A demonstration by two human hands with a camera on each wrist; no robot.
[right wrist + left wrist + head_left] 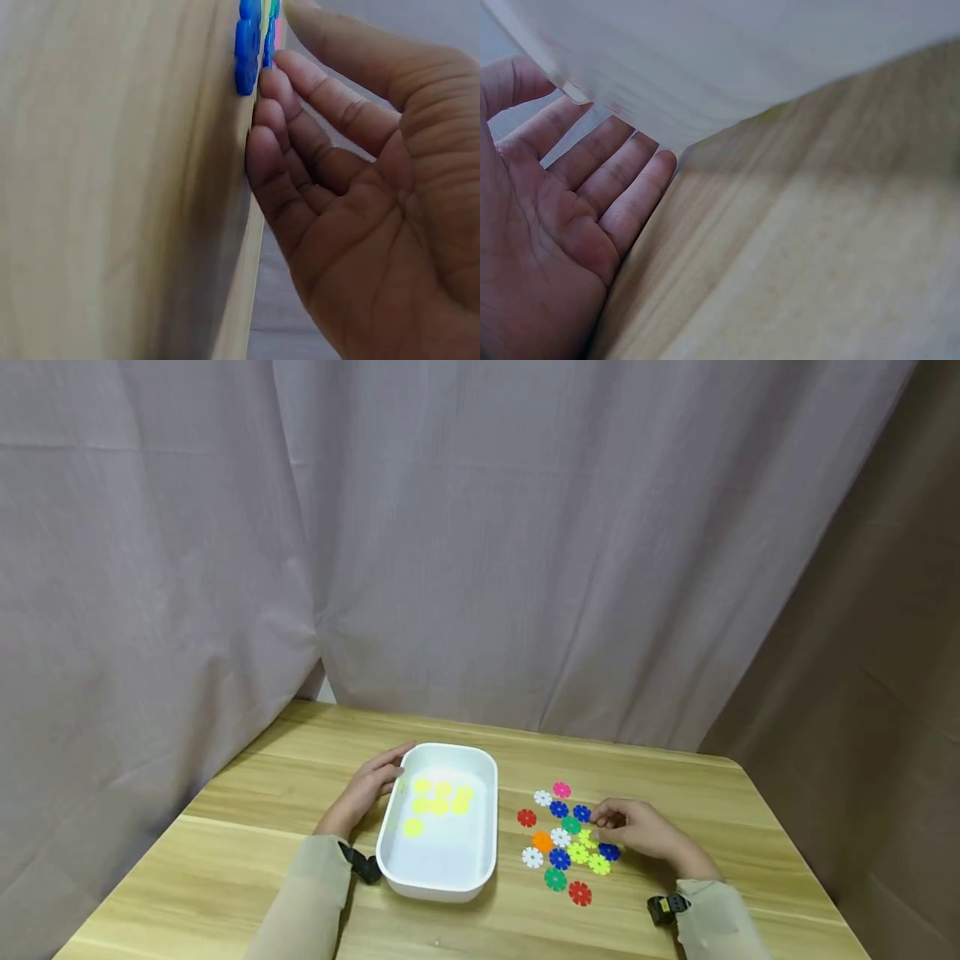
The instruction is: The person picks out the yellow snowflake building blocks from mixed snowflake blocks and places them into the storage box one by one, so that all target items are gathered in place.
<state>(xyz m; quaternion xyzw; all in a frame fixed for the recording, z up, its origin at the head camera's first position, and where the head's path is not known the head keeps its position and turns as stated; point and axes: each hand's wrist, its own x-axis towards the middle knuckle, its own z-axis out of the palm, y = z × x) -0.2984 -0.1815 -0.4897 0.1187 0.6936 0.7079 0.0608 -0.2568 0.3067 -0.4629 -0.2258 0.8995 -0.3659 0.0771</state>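
A white rectangular tray [437, 885] stands on the table with several yellow discs [413, 827] inside. My left hand [369, 787] rests against the tray's left side, its fingers extended along the outer wall; the left wrist view shows its palm [547, 225] beside the tray wall [727, 60]. My right hand [637, 828] hovers low at the right edge of a spread of flower-shaped plastic discs, close to a yellow disc [587, 838] and a dark blue disc [609, 852]. Its fingers [270, 154] are bent, with a gap between thumb and forefinger; nothing shows in that gap.
Red [580, 893], green [556, 879], white [532, 857], orange [542, 842], pink [562, 789], blue and yellow discs lie loose right of the tray. Grey curtains [480, 568] hang behind the wooden table [225, 860] and at both sides.
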